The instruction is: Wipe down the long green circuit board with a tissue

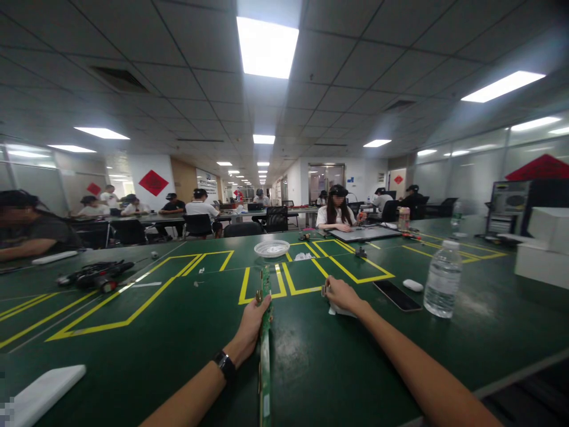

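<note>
My left hand (pixel 252 325) grips the edge of a long green circuit board (pixel 265 356) that stands on its edge on the green table (pixel 186 332). A black watch sits on that wrist. My right hand (pixel 341 295) rests on the table over a white cloth or tissue (pixel 340 311), with its fingers closed around a small item I cannot make out.
A black phone (pixel 397 295), a small white object (pixel 413 285) and a clear water bottle (pixel 442 279) lie to the right. A clear plastic dish (pixel 272 248) sits ahead. A black tool (pixel 95 275) lies at left. Several people sit at the tables beyond.
</note>
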